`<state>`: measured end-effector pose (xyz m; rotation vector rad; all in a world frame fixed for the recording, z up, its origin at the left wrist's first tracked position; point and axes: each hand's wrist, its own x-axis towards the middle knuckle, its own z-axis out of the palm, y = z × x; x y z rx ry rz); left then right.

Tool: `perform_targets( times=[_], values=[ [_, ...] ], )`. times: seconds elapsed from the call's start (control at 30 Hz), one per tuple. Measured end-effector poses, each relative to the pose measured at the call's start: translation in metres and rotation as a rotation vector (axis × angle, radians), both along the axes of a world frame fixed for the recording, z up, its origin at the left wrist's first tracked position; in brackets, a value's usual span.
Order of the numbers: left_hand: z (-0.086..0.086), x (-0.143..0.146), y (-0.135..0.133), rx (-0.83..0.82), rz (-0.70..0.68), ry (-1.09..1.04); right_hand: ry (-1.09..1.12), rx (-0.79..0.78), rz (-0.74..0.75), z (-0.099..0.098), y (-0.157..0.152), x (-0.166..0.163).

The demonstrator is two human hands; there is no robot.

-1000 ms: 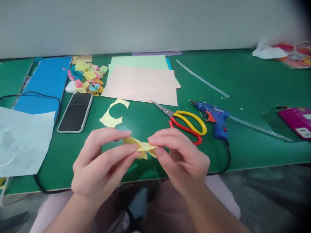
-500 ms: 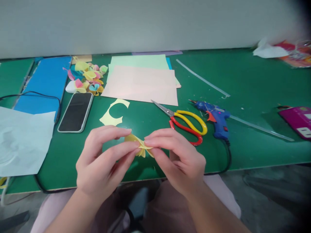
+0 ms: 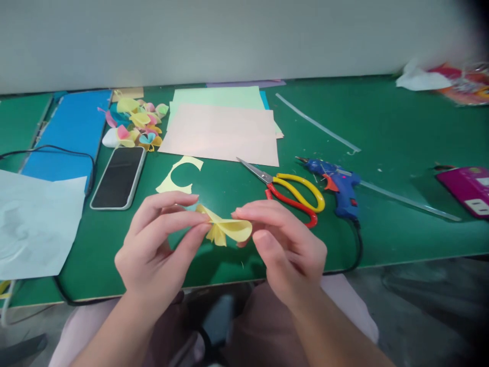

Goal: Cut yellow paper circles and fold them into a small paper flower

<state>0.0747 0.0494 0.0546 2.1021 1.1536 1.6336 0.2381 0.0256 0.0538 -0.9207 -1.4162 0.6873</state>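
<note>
A small folded yellow paper piece [image 3: 229, 230] is held between both hands just above the near edge of the green table [image 3: 401, 153]. My left hand [image 3: 156, 250] pinches its left end between thumb and fingers. My right hand [image 3: 286, 244] is closed on its right side, with the thumb lifted back so a rounded loop of the paper shows. A yellow offcut with a round hole [image 3: 179, 178] lies on the table just beyond my left hand.
Red-and-yellow scissors [image 3: 292, 191] and a blue glue gun [image 3: 338, 186] with its cord lie to the right. A phone [image 3: 119, 177], a heap of coloured paper shapes [image 3: 135, 123], pink and green sheets [image 3: 223, 130], blue sheets [image 3: 72, 130], a glue stick [image 3: 317, 125] and a magenta box [image 3: 468, 189] also lie there.
My right thumb has drawn back, and more of the yellow paper now shows as a rounded loop. Both hands have shifted slightly; everything on the table stays put.
</note>
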Motion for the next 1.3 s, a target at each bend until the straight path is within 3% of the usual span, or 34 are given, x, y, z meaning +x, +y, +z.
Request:
perform_targets(
  times=[0.43,0.87,1.0,1.17,1.3],
  values=[
    [-0.0049,0.0027,0.0035,-0.089,-0.12,-0.227,-0.023,0.091,0.08,-0.0012,0.0009,0.0003],
    [-0.0034,0.0053,0.0027,-0.199,-0.173,-0.258,0.04,0.084,0.191,-0.005,0.0002,-0.0013],
    [-0.0043,0.0035,0.0031,-0.274,-0.268,-0.338,0.157,-0.036,0.216,-0.0041,-0.0026,-0.0006],
    [-0.0051,-0.0026,0.0056,-0.494,-0.436,-0.488,0.38,-0.326,0.196,-0.0025,0.0002,0.0007],
    [-0.0022,-0.003,0.0078,-0.625,-0.544,-0.586,0.267,-0.512,0.336,0.0018,0.0028,0.0012]
  ],
)
